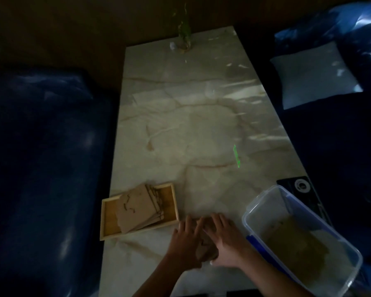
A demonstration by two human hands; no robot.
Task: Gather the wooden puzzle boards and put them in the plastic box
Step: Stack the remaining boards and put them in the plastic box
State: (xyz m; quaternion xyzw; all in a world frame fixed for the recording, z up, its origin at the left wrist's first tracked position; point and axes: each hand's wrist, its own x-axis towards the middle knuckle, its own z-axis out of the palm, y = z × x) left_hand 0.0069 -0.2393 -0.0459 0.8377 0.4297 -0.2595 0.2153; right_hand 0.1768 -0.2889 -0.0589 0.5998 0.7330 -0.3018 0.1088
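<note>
Evidently both hands, left [185, 243] & right [227, 245], flank a small stack of puzzle boards [206, 248] on the near table [201, 129], each grip curled round its edges to square it w/ the plastic box [298, 243] just right; more boards sit in the wooden tray [107, 219] left.

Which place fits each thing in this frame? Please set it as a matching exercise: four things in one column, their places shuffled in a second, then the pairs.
Things:
1. plastic box
2. wooden tray
3. plant vase
4. grey cushion

Places:
A. far end of the table
B. near edge, right of both hands, left hand and right hand
C. off the table, on the dark seat at right
D. near left edge, holding stacked puzzle boards

Pairs: 1-B, 2-D, 3-A, 4-C
</note>
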